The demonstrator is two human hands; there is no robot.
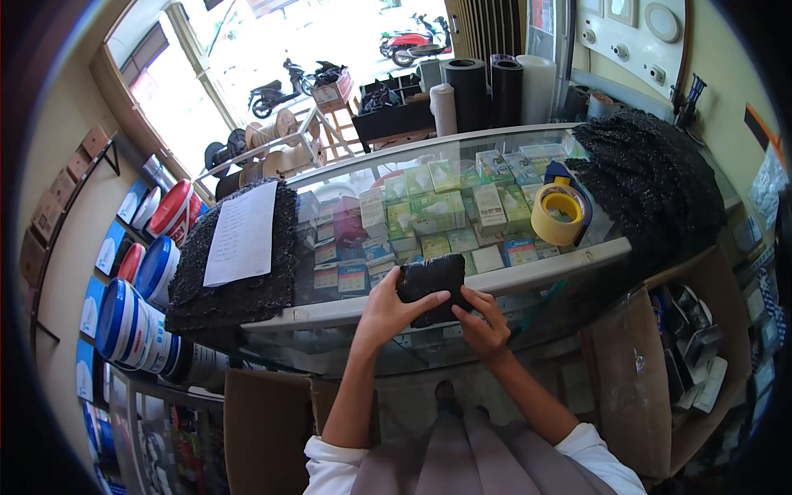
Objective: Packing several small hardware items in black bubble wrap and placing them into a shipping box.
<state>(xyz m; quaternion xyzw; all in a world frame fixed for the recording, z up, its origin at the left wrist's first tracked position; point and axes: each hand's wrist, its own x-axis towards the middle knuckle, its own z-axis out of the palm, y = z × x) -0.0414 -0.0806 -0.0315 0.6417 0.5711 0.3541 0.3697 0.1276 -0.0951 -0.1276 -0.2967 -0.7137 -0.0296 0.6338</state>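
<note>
Both hands hold a small package wrapped in black plastic (431, 288) at the front edge of the glass display counter (346, 307). My left hand (396, 309) grips its left side, with the thumb across its face. The fingers of my right hand (486, 322) hold its right edge. To the right on the glass top stands a tape dispenser (581, 226) with a roll of wide clear tape (547, 213). A handwritten sheet of paper (240, 235) lies on black bubble wrap (185, 291) at the left. Boxed light bulbs (436, 211) show through the glass.
More black bubble wrap (656, 173) is heaped at the counter's right end. An open cardboard box (631, 383) with packaged goods stands at the lower right, another cardboard box (266, 427) at the lower left. Paint pails (133, 328) line the left. Upright rolls (465, 96) stand behind the counter.
</note>
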